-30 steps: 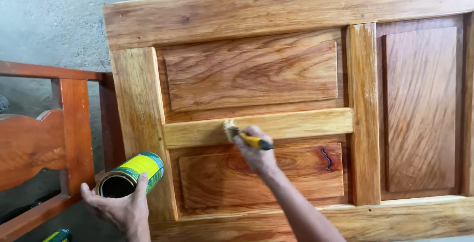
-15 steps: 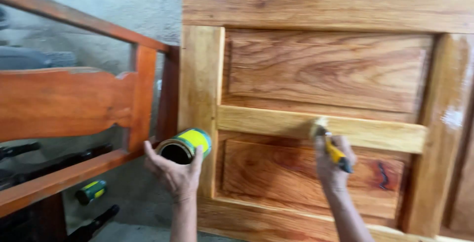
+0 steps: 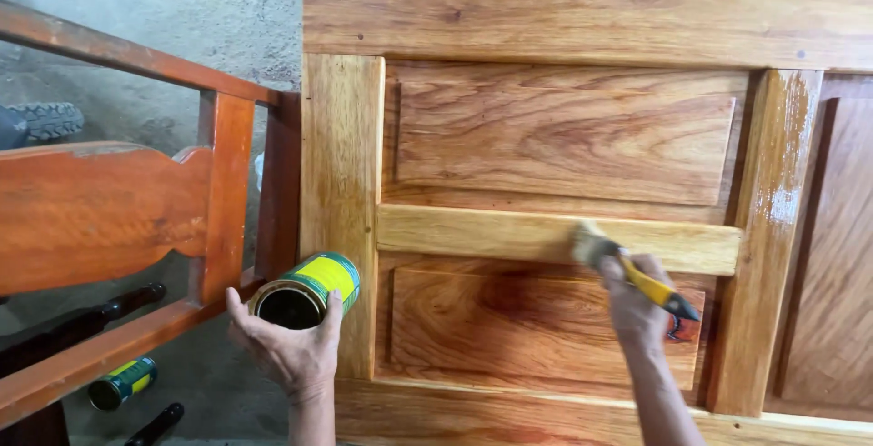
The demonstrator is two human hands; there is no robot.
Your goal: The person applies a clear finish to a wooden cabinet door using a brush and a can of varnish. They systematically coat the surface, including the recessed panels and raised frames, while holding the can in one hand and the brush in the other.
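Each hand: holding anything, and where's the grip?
Left hand cups an open tin from below, around its body. Right hand holds a paintbrush by its yellow handle, bristles on the door's middle rail.

Panelled door (image 3: 564, 137): bare-grained wood, golden-orange, wet gloss. Strongest sheen on the upright stile right of the centre rail, streaked white with glare. Left of the door, chair frame (image 3: 109, 219): darker red-brown wood, smoother satin finish. Tin (image 3: 305, 291) at the door's left edge: metal, glossy green-yellow label. Brush (image 3: 627, 269) on the rail: yellow handle, probably plastic; pale bristles. Floor (image 3: 155, 10) above the chair: rough matt concrete.
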